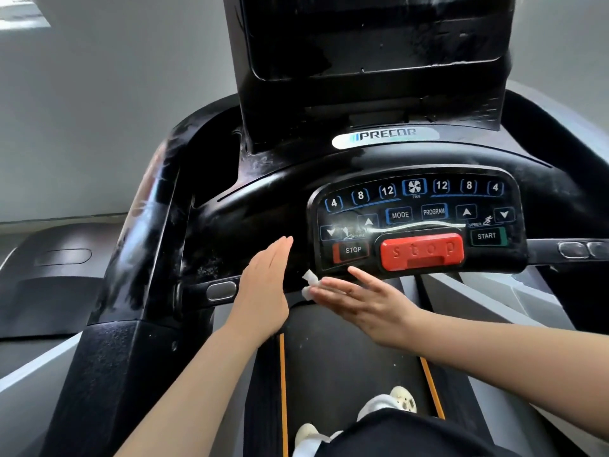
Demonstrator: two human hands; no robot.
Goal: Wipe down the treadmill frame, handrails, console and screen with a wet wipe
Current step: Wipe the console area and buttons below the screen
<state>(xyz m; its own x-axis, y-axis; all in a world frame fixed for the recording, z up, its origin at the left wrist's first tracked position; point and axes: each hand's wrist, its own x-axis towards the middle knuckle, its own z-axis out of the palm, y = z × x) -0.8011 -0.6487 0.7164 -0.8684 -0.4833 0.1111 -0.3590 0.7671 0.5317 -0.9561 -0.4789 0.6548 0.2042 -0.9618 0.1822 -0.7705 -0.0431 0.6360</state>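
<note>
1. The wet wipe (309, 285) is sitting crumpled at the fingertips of the right hand (359, 300), just below the lower left edge of the console (415, 219). The fingers are lying nearly straight, palm turned up and leftward; the wipe seems to be resting against them rather than being gripped, though I cannot tell for sure.
2. The left hand (263, 288) is hovering flat and empty, fingers straight and together, just left of the wipe and near the console's dark side.
3. Risk, as I judge it: with so loose a hold, the wipe may be slipping off and dropping onto the belt (346, 357) below.
4. Another risk: wiping over the keypad could be pressing START (487, 235) while the person's feet are standing on the belt; the big red stop bar (421, 252) sits right beside the working area.
5. Streaks are showing on the screen (379, 31), so a drying wipe could be smearing rather than cleaning.
6. Count: one wipe, two hands, one console, one screen, one red stop bar, two silver grip sensors (221, 290) on the left and right handrails, two shoes (402, 399).
</note>
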